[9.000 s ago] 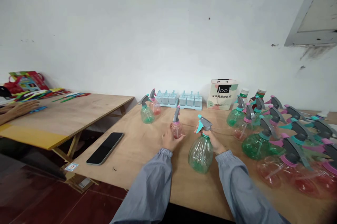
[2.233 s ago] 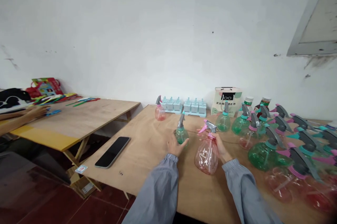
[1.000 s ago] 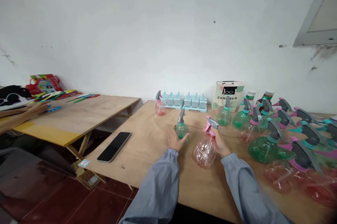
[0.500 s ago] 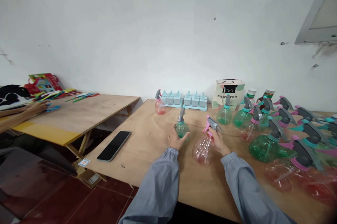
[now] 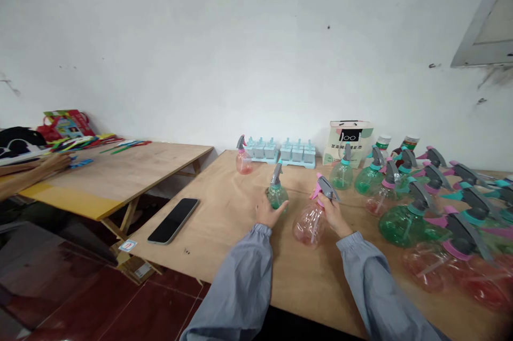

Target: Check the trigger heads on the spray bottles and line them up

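Note:
My left hand [image 5: 270, 210] is wrapped low around a clear green spray bottle [image 5: 277, 194] with a grey and teal head, which stands upright on the wooden table [image 5: 228, 212]. Its thumb lies along the bottle's right side, while the other fingers are partly hidden behind it. To the right, a clear pink spray bottle [image 5: 308, 225] with a pink and grey head leans slightly. My right hand [image 5: 333, 215] is closed around its neck, just under the head. I cannot tell whether its base touches the table.
Several green and pink spray bottles [image 5: 403, 226] crowd the right side. Along the wall are a small pink spray bottle [image 5: 243, 162], light-blue popsicle moulds [image 5: 297, 153] and a paper bag [image 5: 347, 143]. A phone [image 5: 173, 221] lies left. Another person's hand [image 5: 56, 163] is at the neighbouring table [image 5: 132, 172].
The pink spray bottle in my right hand has shifted up very slightly. My left hand and the green spray bottle stay in place.

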Motion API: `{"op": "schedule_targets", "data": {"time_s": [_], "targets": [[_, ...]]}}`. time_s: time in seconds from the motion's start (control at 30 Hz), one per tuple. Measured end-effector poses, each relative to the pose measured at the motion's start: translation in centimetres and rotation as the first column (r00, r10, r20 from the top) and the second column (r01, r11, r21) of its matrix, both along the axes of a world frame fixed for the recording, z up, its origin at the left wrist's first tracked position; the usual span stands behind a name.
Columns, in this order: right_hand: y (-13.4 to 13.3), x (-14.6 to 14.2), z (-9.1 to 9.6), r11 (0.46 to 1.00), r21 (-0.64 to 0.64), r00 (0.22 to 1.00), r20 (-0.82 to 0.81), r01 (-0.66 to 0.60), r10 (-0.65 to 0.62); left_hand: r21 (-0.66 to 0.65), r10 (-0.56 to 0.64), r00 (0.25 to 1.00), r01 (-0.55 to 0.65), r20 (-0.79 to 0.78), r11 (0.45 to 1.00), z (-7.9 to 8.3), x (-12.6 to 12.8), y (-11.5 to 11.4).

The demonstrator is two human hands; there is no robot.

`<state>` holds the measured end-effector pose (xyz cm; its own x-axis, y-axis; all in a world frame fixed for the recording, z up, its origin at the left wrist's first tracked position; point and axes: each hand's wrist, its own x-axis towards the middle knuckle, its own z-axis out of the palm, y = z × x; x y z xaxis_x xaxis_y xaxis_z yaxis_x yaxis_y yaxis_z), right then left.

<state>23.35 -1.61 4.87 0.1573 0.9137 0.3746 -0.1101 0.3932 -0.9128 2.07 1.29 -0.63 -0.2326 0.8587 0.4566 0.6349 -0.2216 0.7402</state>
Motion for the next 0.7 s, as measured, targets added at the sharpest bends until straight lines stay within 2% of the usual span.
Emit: {"op": "schedule_targets", "data": {"time_s": [0.2,0.3,0.43,0.57,0.7], "targets": [[-0.5,1.4,0.7,0.997,-0.005,0.996,0.051,0.072,-0.071,-0.017,-0.008,1.0,0.009,0.01,1.0,-0.1,0.0,0.1],[-0.3,3.3,1.1,0.973,0.002,0.964,0.139,0.23,-0.228,-0.009,-0.015,1.0,0.015,0.011,1.0,-0.1,0.0,0.2],[1.0,6.7,1.5,0.915,0.072,0.869,0.289,0.398,-0.401,0.0,-0.015,1.0,0.015,0.004,1.0,-0.1,0.0,0.1],[2.9,9.2,1.6,0.88,0.151,0.822,0.316,0.45,-0.475,-0.003,-0.028,1.0,0.028,-0.01,1.0,0.1,-0.1,-0.1],[4.4,10.3,1.4,0.873,0.157,0.825,0.285,0.462,-0.488,-0.009,-0.033,0.999,0.033,-0.002,0.999,0.3,0.0,-0.2]]}}
